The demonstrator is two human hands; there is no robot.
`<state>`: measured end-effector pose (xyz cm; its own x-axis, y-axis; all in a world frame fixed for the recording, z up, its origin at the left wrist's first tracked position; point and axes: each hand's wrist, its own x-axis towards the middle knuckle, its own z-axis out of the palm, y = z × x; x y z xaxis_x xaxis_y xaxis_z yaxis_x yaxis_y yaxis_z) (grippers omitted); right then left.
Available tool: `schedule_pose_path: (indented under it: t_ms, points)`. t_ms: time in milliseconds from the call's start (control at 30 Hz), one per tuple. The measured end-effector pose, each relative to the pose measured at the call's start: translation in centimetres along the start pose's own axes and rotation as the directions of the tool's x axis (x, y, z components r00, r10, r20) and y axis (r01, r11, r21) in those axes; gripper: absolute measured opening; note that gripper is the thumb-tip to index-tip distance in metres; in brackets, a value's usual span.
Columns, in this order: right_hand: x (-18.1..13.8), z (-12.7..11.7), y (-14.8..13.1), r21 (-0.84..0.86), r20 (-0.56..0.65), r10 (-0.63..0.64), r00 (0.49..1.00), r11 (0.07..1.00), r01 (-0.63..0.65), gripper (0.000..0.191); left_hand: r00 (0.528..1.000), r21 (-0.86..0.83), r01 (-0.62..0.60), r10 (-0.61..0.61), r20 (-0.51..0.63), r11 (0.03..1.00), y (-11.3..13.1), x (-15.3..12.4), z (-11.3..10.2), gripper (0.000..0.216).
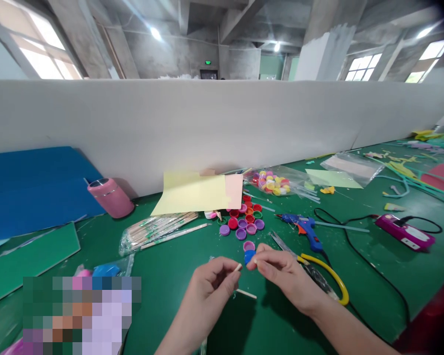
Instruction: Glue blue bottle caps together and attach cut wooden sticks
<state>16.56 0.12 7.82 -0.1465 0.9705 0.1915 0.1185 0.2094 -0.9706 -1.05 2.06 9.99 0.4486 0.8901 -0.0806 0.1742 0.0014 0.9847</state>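
Observation:
My left hand (211, 286) is closed in a pinch on a thin wooden stick (238, 267), whose tip points toward a blue bottle cap (249, 256). My right hand (281, 276) pinches that blue cap between thumb and fingers, just above the green table (170, 276). A second short stick (246, 294) lies on the table under my hands. A pink cap (249, 245) sits just beyond the blue one.
A cluster of red, purple and green caps (244, 222) lies further back, near yellow paper (192, 192). A blue glue gun (305, 229), yellow-handled scissors (325, 276), a bundle of sticks (155, 231), a pink cup (109, 197), a bag of caps (274, 182) and a purple device (405, 231) surround them.

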Motion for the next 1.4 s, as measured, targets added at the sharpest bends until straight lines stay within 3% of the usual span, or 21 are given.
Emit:
schedule_pose_path:
  t_ms: [200,300,500,633,833,1000,1200,1400]
  points:
    - [0.0,1.9,0.3,0.156,-0.125,0.120,0.985,0.983,-0.100,0.026,0.972,-0.057,-0.027,0.012,-0.236,0.998,-0.5,0.4,1.1,0.015]
    - [0.0,2.4,0.0,0.163,-0.147,0.104,0.984,0.983,-0.080,0.025,0.960,-0.108,-0.056,0.024,-0.279,0.993,-0.9,0.4,1.7,0.017]
    - [-0.1,2.8,0.4,0.033,-0.175,-0.043,0.984,0.998,0.050,0.021,0.979,-0.208,-0.004,-0.039,-0.199,0.978,-1.0,0.2,2.5,0.024]
    - [-0.3,2.9,0.3,-0.075,-0.142,-0.095,0.985,0.994,0.085,0.020,0.991,-0.404,0.069,-0.108,-0.076,0.912,-1.3,0.4,2.7,0.026]
    - [-2.0,-0.1,1.3,-0.310,-0.213,-0.039,0.976,0.950,-0.030,0.023,0.986,-0.623,0.119,-0.164,-0.015,0.773,-1.2,0.4,2.8,0.017]
    - [-6.1,-4.9,4.7,-0.513,-0.419,0.009,0.908,0.823,-0.244,0.023,0.980,-0.719,0.155,-0.200,0.023,0.678,-1.2,0.4,2.8,0.016]
    - [-9.5,-6.8,7.3,-0.798,-0.320,0.085,0.944,0.513,-0.316,0.042,0.976,-0.741,0.170,-0.214,0.036,0.650,-1.2,0.5,2.7,0.016]
    - [-8.5,-6.9,7.3,-0.832,-0.356,0.179,0.917,0.386,-0.398,0.055,0.980,-0.748,0.135,-0.200,0.003,0.650,-1.3,0.5,2.6,0.011]
